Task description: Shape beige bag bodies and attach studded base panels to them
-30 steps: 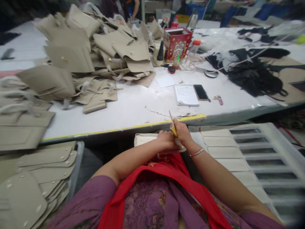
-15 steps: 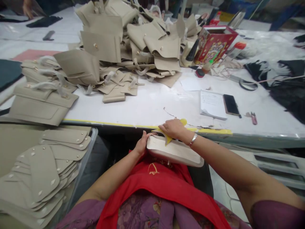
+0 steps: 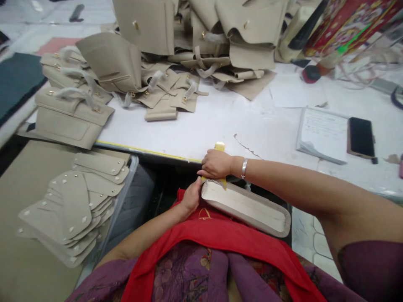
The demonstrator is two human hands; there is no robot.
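In my lap, against the red apron, lies a long beige bag body (image 3: 247,207), its pale, flat side with rounded ends facing up. My left hand (image 3: 191,196) grips its left end, with the thumb up at the corner and the other fingers mostly hidden. My right hand (image 3: 217,163) is closed round a flat yellow piece (image 3: 219,146), perhaps a cloth or a scraper. Its top sticks out above the fist and its lower tip touches the bag body near the left end. The palm hides most of it.
Several beige handbags (image 3: 69,117) and bag parts are heaped on the white table (image 3: 201,134). A notebook (image 3: 324,132) and a phone (image 3: 361,136) lie at the right. To my lower left, beige flaps (image 3: 75,205) with snaps are stacked on a board (image 3: 40,268).
The view has moved closer and lower. My right hand has turned more fist-like, and the yellow piece now stands upright in it. More of the bag body's pale side shows.
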